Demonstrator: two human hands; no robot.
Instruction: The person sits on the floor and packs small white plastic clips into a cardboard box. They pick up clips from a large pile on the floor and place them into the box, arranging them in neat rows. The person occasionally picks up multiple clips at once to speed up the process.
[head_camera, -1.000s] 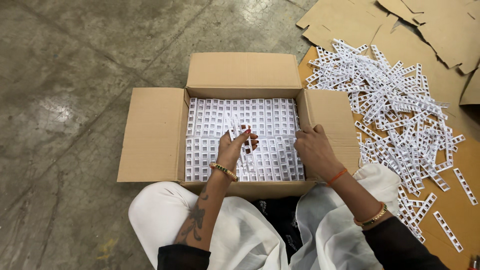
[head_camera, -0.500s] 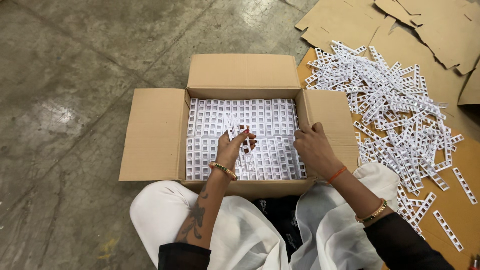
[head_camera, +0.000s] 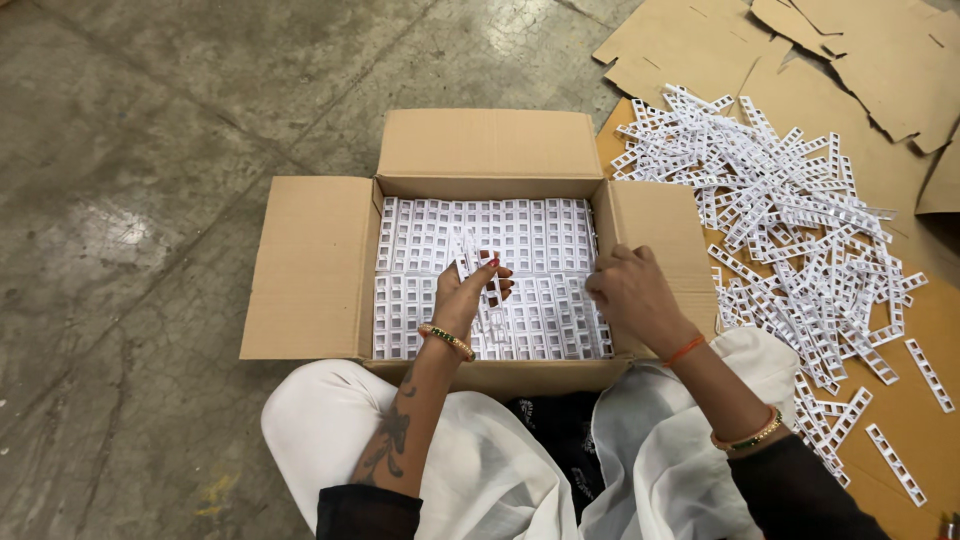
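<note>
Head view: the left hand (head_camera: 470, 298) hovers over the middle of the open cardboard box (head_camera: 310, 265), fingers closed around a white ladder-shaped plastic strip (head_camera: 468, 250), its long axis pointing away from the person, tilted a little left. The right hand (head_camera: 632, 297) rests at the box's right wall, fingers curled down; I cannot tell whether it grips anything. Packed rows of strips (head_camera: 530, 235) fill the box floor directly beneath both hands. The loose pile of strips (head_camera: 790, 215) lies right of the box on flat cardboard sheets (head_camera: 690, 40), nearer the right hand. Bare concrete floor (head_camera: 130, 200) lies left.
</note>
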